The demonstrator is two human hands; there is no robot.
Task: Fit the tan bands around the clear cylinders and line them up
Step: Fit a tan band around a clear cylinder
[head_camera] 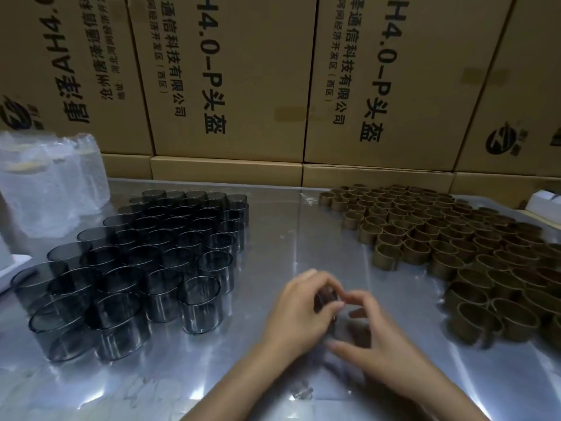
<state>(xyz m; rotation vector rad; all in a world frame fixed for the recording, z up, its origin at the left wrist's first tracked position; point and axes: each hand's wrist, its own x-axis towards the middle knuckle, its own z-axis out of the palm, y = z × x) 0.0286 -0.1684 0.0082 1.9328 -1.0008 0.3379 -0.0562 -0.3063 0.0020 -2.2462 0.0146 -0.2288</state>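
I see my left hand [299, 311] and right hand [368, 335] curled together around one blurred cylinder [326, 297] above the table [273, 238]. Clear cylinders [145, 253] stand grouped to their left, tan bands [455, 238] packed to their right.

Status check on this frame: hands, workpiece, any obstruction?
Both hands, left and right, gripping one cylinder, blurred. Cylinders left, bands right. Nothing blocking.

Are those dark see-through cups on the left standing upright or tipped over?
Upright. The clear cylinders stand on end on the shiny table, their round open rims facing up, packed side by side.
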